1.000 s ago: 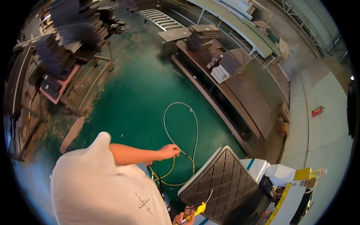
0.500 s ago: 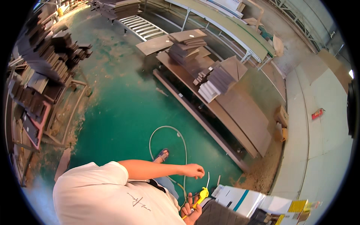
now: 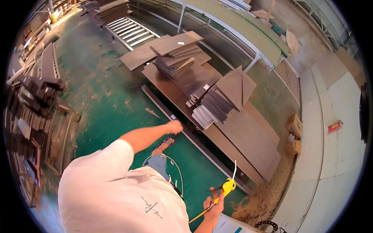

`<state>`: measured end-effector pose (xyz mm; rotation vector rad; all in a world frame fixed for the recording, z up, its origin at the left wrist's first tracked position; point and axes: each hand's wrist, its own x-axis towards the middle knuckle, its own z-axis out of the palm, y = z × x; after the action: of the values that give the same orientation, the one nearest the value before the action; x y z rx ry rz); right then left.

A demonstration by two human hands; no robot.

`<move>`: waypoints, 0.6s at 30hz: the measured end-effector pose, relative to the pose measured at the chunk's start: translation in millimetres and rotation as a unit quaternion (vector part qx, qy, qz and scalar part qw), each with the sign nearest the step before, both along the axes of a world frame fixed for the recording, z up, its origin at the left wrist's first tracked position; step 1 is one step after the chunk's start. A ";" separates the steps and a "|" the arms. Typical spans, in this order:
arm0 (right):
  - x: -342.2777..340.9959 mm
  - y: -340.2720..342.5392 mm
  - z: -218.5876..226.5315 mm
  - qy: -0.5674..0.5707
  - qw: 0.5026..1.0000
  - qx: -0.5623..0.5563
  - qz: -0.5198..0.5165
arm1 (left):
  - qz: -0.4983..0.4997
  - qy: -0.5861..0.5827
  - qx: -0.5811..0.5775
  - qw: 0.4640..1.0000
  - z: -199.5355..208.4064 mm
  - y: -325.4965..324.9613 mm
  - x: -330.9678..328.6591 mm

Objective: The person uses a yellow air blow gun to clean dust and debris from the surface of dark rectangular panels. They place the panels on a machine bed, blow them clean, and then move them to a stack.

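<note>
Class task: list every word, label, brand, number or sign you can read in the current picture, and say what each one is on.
Pale shirt: dark cursive script, too stylised to read surely.
White label on a stack's top board: too small to read.
Red fire extinguisher: pale marking, too small to read.
Yellow blow gun in the right hand: no lettering can be made out.
No text can be quoted with certainty.

air gun [image 3: 228,186]: in right hand [image 3: 213,202] | board stack [image 3: 176,58]: ahead | extinguisher [image 3: 334,126]: right
</note>
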<state>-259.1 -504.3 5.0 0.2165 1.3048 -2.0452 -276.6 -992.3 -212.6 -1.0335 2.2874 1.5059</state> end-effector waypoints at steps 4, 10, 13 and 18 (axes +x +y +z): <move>-46.0 -90.0 -24.2 0.110 0.978 0.176 0.003 | 0.043 0.040 -0.192 0.980 8.5 -119.1 -194.9; -104.4 -197.6 1.6 0.030 0.968 0.227 -0.103 | 0.014 -0.009 -0.201 0.979 43.1 -194.0 -407.7; -127.7 -223.8 14.7 -0.031 0.958 0.252 -0.133 | -0.068 -0.052 -0.178 0.980 29.8 -218.2 -425.5; -149.3 -237.1 11.3 -0.065 0.974 0.215 -0.024 | -0.101 0.015 -0.102 0.990 14.8 -254.3 -412.5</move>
<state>-408.4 -741.4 16.3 0.5718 1.6585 -1.7307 -689.1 -1246.5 -197.9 -0.8008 2.5216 1.2389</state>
